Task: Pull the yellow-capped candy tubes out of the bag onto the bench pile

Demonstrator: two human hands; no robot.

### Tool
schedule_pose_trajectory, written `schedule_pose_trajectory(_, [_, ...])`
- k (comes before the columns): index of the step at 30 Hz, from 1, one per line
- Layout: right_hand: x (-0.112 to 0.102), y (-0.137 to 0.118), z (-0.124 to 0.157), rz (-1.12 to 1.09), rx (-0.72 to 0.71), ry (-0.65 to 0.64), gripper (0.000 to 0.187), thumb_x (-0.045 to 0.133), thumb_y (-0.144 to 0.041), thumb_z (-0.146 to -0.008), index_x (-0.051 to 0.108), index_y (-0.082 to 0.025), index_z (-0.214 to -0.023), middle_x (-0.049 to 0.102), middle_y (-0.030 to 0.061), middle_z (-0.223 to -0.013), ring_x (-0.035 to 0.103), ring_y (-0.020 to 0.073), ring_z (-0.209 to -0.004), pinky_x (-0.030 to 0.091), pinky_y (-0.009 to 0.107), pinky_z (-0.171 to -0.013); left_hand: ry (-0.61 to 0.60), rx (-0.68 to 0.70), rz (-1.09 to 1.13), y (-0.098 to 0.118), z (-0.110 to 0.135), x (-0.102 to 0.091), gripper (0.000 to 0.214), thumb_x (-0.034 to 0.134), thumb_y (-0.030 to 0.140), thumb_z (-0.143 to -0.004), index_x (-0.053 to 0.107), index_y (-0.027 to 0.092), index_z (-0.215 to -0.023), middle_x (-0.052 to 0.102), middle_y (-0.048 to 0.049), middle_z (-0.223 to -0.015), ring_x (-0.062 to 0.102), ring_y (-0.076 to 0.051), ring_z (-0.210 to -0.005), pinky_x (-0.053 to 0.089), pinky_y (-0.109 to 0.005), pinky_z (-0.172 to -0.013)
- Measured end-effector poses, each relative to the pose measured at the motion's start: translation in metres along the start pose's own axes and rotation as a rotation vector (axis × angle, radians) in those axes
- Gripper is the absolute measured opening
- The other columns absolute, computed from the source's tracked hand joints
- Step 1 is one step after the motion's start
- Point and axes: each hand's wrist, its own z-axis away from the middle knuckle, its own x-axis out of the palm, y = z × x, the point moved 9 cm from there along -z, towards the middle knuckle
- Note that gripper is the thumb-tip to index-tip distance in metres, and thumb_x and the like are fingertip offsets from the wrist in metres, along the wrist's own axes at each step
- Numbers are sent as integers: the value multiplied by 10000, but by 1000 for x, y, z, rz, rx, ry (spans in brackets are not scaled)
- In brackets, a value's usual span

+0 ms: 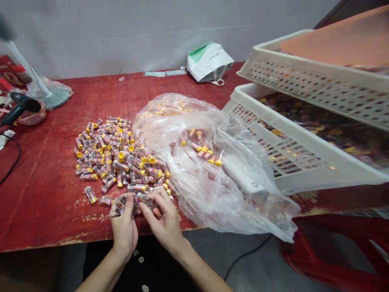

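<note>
Both the left hand [124,229] and right hand [165,223] have their fingers [129,205] clenched on a clear packet [120,205] running left-right, right at the near edge of the yellow-capped tube pile [117,156] on the red table [45,194].

We look forward and down from the person's head, near the left hand [124,229], right hand [164,221] and scuffed red wooden table's near edge [45,245].
</note>
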Motion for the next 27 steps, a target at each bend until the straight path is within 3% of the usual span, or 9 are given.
schedule_pose_trajectory(4, [10, 6, 7, -166, 128, -196, 160, 530, -373, -954, 600, -230, -969, 546, 3, -814, 522, 150, -746, 453, 269, -700, 138, 108, -60, 3, -7, -14, 311, 805, 451, -691, 648, 184, -723, 642, 10, -708, 595, -143, -711, 486, -266, -731])
schedule_pose_trajectory(7, [2, 12, 10, -242, 247, -153, 261, 646, -399, -870, 602, -245, -1076, 501, -19, -781, 497, 134, -703, 443, 241, -654, 134, 98, -68, 0, -12, -16, 315, 802, 457, -691, 648, 186, -736, 654, -1, -721, 618, -169, -767, 492, -296, -778])
schedule_pose_trajectory(10, [-2, 19, 7, -208, 287, -61, 219, 709, -393, -801, 649, -217, -918, 451, -40, -667, 430, 116, -607, 379, 226, -566, 88, 81, -59, 0, -12, -11, 313, 804, 458, -686, 672, 184, -760, 682, -23, -765, 637, -187, -816, 494, -310, -811])
schedule_pose_trajectory(13, [3, 24, 1, -155, 243, -26, 229, 658, -404, -842, 636, -189, -767, 437, -40, -608, 368, 101, -550, 310, 234, -519, 82, 48, -16, -2, -9, -8, 308, 802, 453, -692, 683, 185, -787, 694, -26, -804, 641, -184, -828, 493, -317, -826])
schedule_pose_trajectory(16, [5, 27, 0, -163, 227, -39, 287, 633, -411, -878, 596, -185, -705, 393, -47, -591, 349, 96, -543, 318, 233, -515, 138, 80, -24, 0, -8, -13, 299, 817, 433, -679, 659, 190, -750, 661, 7, -734, 623, -165, -787, 486, -306, -823])
schedule_pose_trajectory(19, [6, 26, 5, -295, 263, -157, 264, 563, -450, -925, 657, -208, -975, 504, -12, -715, 467, 119, -602, 407, 228, -517, 176, 89, -41, 0, -11, -17, 292, 807, 431, -694, 645, 189, -715, 647, 15, -704, 624, -168, -817, 471, -303, -857])
schedule_pose_trajectory(22, [-4, 16, 10, -257, 204, -228, 368, 545, -403, -948, 573, -269, -1290, 616, 63, -1095, 618, 186, -965, 545, 285, -796, 179, 10, 41, -7, -13, -16, 307, 805, 450, -693, 653, 186, -729, 677, 4, -758, 637, -177, -861, 465, -329, -900])
schedule_pose_trajectory(24, [-12, 10, 12, -157, 144, -193, 374, 563, -351, -947, 565, -288, -1316, 591, 70, -1267, 560, 215, -1205, 470, 345, -1037, 165, -40, 107, -11, -13, -12, 335, 819, 468, -668, 665, 189, -770, 698, -4, -814, 644, -179, -877, 469, -346, -913])
schedule_pose_trajectory(27, [-15, 9, 16, -49, 90, -134, 407, 559, -315, -951, 543, -294, -1357, 584, 75, -1316, 531, 227, -1273, 451, 368, -1079, 115, -104, 194, -13, -11, -3, 372, 832, 474, -650, 682, 203, -855, 711, -6, -878, 654, -175, -883, 485, -357, -913])
